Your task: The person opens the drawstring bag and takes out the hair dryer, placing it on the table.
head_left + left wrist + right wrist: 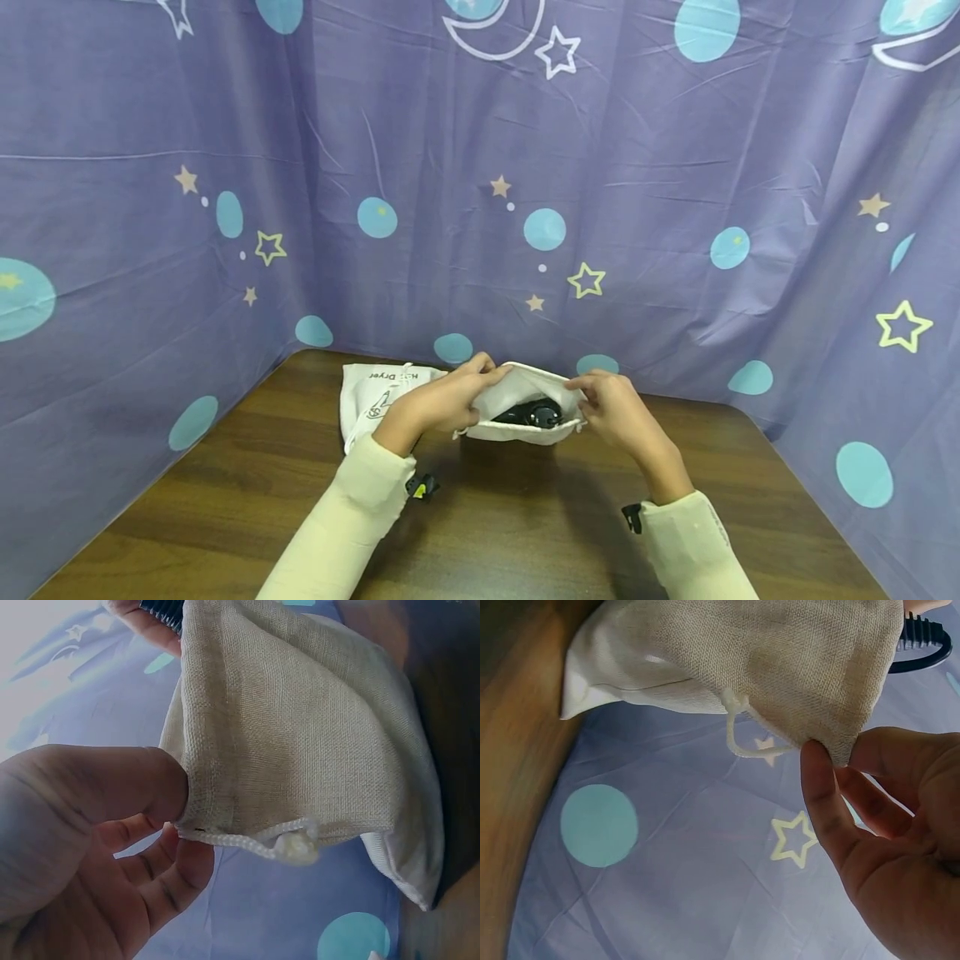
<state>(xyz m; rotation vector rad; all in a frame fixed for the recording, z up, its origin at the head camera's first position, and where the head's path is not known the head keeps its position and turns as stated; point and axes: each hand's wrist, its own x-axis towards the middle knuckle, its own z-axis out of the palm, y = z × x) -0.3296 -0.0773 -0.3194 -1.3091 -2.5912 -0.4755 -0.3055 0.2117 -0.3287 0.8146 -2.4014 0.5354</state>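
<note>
An off-white cloth drawstring bag [513,433] stands upright on the table, its mouth spread wide. My left hand [442,402] pinches the rim at the left corner, thumb on the near face. At the opposite corner, my right hand [618,412] pinches the cloth between thumb and fingers. A shiny black object [543,413] lies inside, mostly hidden by the cloth. Its ribbed cord end [922,631] and a loop of cord show above the rim in the right wrist view. Knotted drawstring ends [296,847] hang beside the left fingers.
A second white bag [367,387], printed with "Dryer" and a drawing, lies flat to the left, partly behind my left forearm. The brown wooden table [480,533] ends against a purple patterned curtain [450,283] at the back and sides.
</note>
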